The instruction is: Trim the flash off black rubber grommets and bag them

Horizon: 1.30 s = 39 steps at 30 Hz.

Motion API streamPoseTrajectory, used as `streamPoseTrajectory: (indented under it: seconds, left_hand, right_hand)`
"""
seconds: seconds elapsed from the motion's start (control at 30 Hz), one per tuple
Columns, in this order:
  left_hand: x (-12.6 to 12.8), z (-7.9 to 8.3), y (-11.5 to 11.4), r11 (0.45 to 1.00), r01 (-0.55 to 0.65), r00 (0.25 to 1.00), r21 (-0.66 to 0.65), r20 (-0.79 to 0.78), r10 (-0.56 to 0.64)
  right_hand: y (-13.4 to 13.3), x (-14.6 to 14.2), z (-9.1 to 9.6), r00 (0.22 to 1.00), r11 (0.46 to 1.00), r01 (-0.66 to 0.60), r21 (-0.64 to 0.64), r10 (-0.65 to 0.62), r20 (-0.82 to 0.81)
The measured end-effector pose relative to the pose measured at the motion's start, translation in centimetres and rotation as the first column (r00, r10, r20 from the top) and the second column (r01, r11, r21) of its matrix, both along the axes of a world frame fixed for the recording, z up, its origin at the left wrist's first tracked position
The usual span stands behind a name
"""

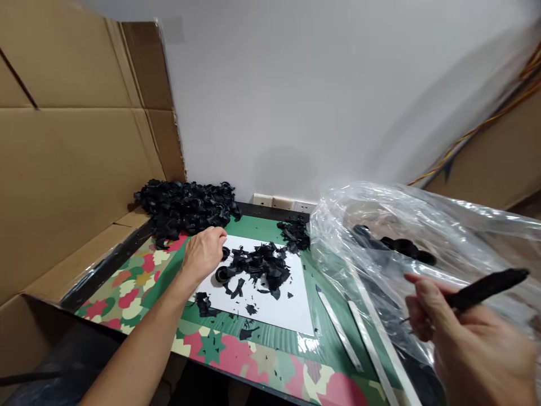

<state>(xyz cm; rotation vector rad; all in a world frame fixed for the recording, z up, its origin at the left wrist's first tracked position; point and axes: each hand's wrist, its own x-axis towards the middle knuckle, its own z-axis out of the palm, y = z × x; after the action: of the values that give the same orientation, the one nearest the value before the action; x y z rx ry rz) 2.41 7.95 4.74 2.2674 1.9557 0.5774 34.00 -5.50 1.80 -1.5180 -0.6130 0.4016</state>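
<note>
My left hand (pixel 203 252) is closed, fingers curled down at the upper left edge of a white sheet (pixel 302 304). Whatever its fingertips pinch is hidden. Beside it on the sheet lie a small black ring-shaped part (pixel 223 275) and a heap of black rubbery scraps (pixel 264 265). On the right, my right hand (pixel 460 332) is raised in front of a clear plastic bag, closed around a thick black-handled tool (pixel 488 288) with a thin tip pointing left. The exact kind of tool cannot be made out.
A large pile of black scraps (pixel 190 206) sits at the back left, a smaller pile (pixel 295 232) at the back. The clear bag (pixel 338 225) holds black round parts (pixel 403 246). Two narrow blades (pixel 338 327) (pixel 369 344) lie on the patterned mat (pixel 236 355). Cardboard (pixel 84 152) stands left.
</note>
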Motion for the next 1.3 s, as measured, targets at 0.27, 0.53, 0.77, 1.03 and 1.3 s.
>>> streamPoseTrajectory:
  seconds: [0.27, 0.53, 0.77, 1.03, 1.3]
  left_hand:
    - [-1.6, -2.5, 0.2, 0.994, 0.040, 0.999, -0.106, -0.004, -0.041]
    - [-2.0, -1.9, 0.4, 1.000, 0.018, 0.957, 0.008, 0.290, -0.020]
    - [0.8, -3.1, -3.7, 0.976, 0.180, 0.612, 0.122, 0.763, -0.208]
    - [2.8, -4.7, -5.5, 0.966, 0.252, 0.546, 0.060, 0.816, -0.192]
    - [3.5, -4.2, -5.6, 0.962, 0.238, 0.675, 0.136, 0.689, -0.265]
  right_hand:
    - [1.1, -5.9, -4.1, 0.885, 0.930, -0.367, -0.003, 0.349, -0.308]
    - [2.0, -10.2, -3.6, 0.800, 0.802, -0.593, -0.067, 0.578, -0.160]
    - [4.0, -14.1, -1.2, 0.761, 0.764, -0.645, -0.027, 0.645, 0.060]
    - [6.7, -15.6, -1.6, 0.771, 0.817, -0.573, -0.057, 0.561, 0.302]
    - [6.9, -15.2, -2.1, 0.631, 0.820, -0.531, -0.215, 0.552, 0.546]
